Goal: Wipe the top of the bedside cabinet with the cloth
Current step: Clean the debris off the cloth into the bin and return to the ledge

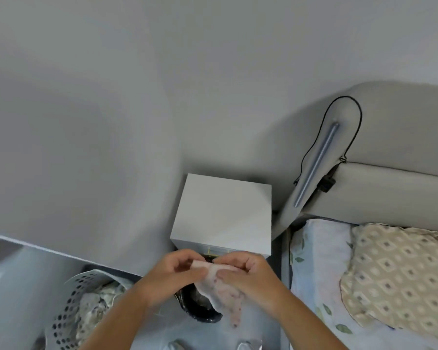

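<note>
The white bedside cabinet (223, 213) stands against the wall beside the bed, its flat top bare. In front of it and below its front edge, both my hands hold a thin pale cloth (219, 290) with small reddish spots. My left hand (175, 274) pinches the cloth's upper left edge. My right hand (248, 274) grips its upper right part, thumb pressed on it. The rest of the cloth hangs down between my forearms. Neither hand touches the cabinet.
A white perforated laundry basket (71, 306) with fabric in it stands on the floor at the lower left. A dark round object (200, 309) lies under the cloth. The bed with a patterned pillow (400, 276), padded headboard (395, 188) and a black cable (354, 137) is on the right.
</note>
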